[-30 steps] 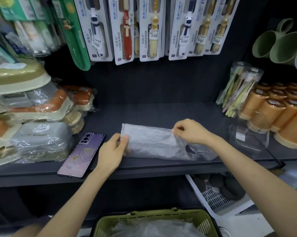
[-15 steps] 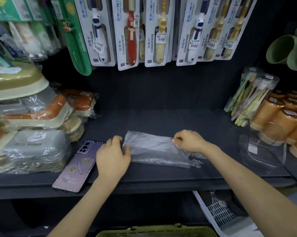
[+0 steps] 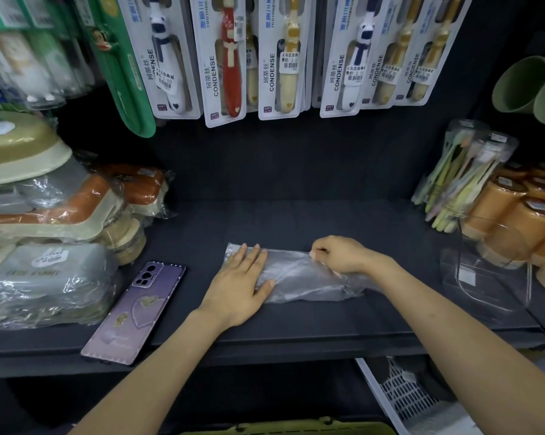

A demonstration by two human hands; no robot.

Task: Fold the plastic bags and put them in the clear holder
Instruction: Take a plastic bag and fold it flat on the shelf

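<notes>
Looking down through the head camera, I see one plastic bag [image 3: 305, 279] lying flat on the dark shelf [image 3: 296, 221]. It is folded into a long, narrow strip that runs left to right, near the front edge. The left hand [image 3: 240, 284] lies palm down on the strip's left part. Its fingers are straight and close together, the thumb is spread along the near side, and it presses the film onto the shelf. The right hand [image 3: 340, 254] sits at the strip's far edge, toward the right end. Its fingers are curled in and its fingertips pinch the film there (what lies under the knuckles is hidden from me). The bag's crumpled right end pokes out under that wrist.

The clear holder [image 3: 484, 277] stands well to the right on the same shelf, apart from the bag. A small white label shows through its wall. It sits just in front of a row of orange cups [image 3: 516, 215], and a clear-wrapped bundle of pastel toothbrushes [image 3: 462, 177] leans beside them. Green mugs [image 3: 528, 86] hang above these.

Left of the bag a purple phone [image 3: 133, 312] lies back up at an angle, its lower end reaching the shelf's front lip. Beyond it is a stack of wrapped boxes [image 3: 45, 277]. Carded toothbrush packs [image 3: 227, 58] hang in a row across the back wall.

Below the shelf I can make out the rim of a green basket [image 3: 290, 430] at the bottom edge. A white slotted basket [image 3: 403, 397] is off to its right.
</notes>
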